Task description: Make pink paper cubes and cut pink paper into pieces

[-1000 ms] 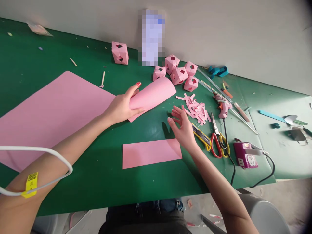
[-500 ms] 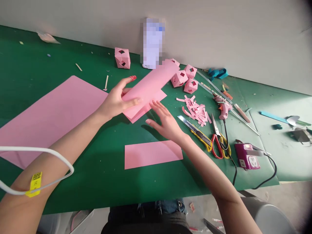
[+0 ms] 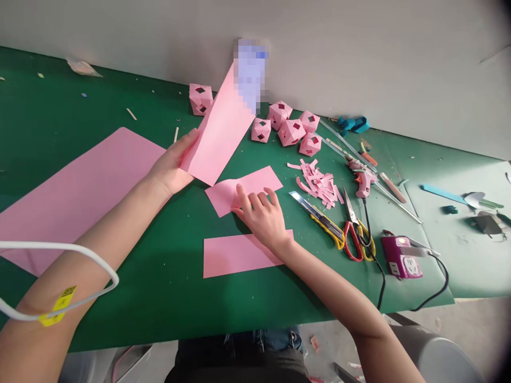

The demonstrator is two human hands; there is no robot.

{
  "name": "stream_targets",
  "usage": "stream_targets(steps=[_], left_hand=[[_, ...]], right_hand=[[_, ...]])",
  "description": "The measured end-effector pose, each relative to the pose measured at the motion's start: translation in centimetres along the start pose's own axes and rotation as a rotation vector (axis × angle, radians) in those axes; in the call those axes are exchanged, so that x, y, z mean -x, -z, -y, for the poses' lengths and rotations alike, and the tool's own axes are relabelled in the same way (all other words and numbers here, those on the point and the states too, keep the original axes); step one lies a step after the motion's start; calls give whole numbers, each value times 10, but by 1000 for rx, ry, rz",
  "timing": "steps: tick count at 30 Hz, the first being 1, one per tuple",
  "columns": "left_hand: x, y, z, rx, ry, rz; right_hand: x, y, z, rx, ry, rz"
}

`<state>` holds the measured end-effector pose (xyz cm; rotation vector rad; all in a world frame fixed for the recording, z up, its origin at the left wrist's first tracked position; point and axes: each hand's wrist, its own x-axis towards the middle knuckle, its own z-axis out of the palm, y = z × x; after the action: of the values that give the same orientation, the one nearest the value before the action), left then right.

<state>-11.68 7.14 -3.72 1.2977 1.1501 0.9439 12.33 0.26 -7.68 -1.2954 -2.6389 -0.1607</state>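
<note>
My left hand (image 3: 173,165) grips a pink paper sheet (image 3: 223,127) by its lower left edge and holds it tilted up above the table, partly in front of the blurred phone. Below it, my right hand (image 3: 261,213) pinches the near edge of a pink paper strip (image 3: 255,183), with the thumb at the edge and the index finger on top; the other fingers are bent above the paper. Another pink strip (image 3: 231,258) lies flat on the table, partly under my right wrist. A large pink sheet (image 3: 96,186) lies to the left, partly covered by my left forearm.
Several pink paper polyhedra (image 3: 291,132) stand near the wall by a blurred phone (image 3: 251,69). To the right lie paper scraps (image 3: 319,183), a box cutter (image 3: 319,218), scissors (image 3: 353,229), a glue gun (image 3: 363,181) and a purple power socket (image 3: 403,258). A white cable (image 3: 96,255) crosses my left forearm.
The held sheet has come away from the strip, swinging up and left in my left hand. My right hand has moved slightly down and closed on the strip's near edge.
</note>
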Motion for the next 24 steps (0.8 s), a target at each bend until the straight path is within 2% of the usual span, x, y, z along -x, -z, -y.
stream_targets(steps=[3,6,10,12,14,16,21,24], left_hand=[[0,0,2,138,31,0],[-2,-4,5,344,35,-35],[-4,-11,5,762,99,-150],[-3,-13,4,879,152,-161],[-2,-14,2,912,171,-143],[0,-13,2,921,179,-113],[2,-10,7,915,188,-86],[3,-10,9,903,205,-70]], right_hand=[[15,3,-6,43,7,-62],[20,4,-15,-10,-27,-98],[8,-2,-32,-167,-191,-101],[1,-8,-39,-216,-297,-47],[-2,-12,-41,-245,-360,21],[-2,-13,-39,-254,-363,44],[5,-6,-34,-226,-322,-24],[12,8,-32,-202,-315,-92]])
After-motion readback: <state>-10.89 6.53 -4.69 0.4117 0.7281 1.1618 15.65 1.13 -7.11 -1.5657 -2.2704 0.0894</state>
